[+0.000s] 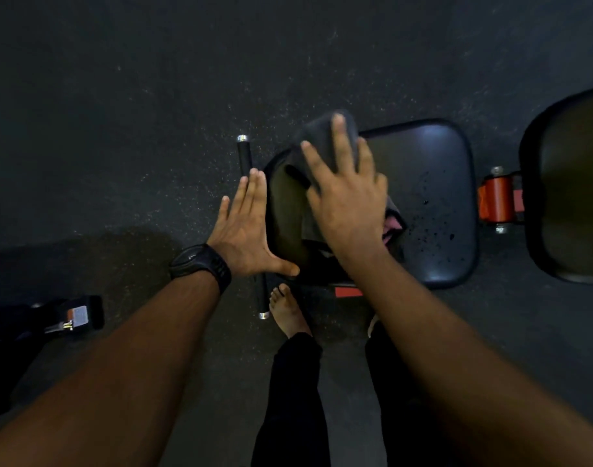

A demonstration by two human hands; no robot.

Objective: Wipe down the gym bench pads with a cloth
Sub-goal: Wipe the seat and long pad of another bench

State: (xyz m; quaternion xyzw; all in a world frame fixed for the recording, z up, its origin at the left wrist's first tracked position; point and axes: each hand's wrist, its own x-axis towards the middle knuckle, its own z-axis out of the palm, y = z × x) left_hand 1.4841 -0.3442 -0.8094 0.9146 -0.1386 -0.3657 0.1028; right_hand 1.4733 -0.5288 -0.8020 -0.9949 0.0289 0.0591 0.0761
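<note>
A black padded bench seat (433,203) lies just in front of me, with dark droplets scattered over its right half. A dark grey cloth (325,136) with a pink patch (394,227) is spread over the seat's left end. My right hand (345,193) presses flat on the cloth, fingers straight and spread. My left hand (246,230) is flat against the seat's left edge, fingers straight, thumb under the near corner. A black watch (201,264) is on that wrist. A second black pad (571,187), the backrest, is at the right edge.
An orange hinge bracket (499,200) joins seat and backrest. A black foot bar with chrome ends (244,153) runs beneath my left hand. My bare foot (288,311) and dark trouser legs stand on the dark speckled rubber floor. Another machine part (69,315) sits at lower left.
</note>
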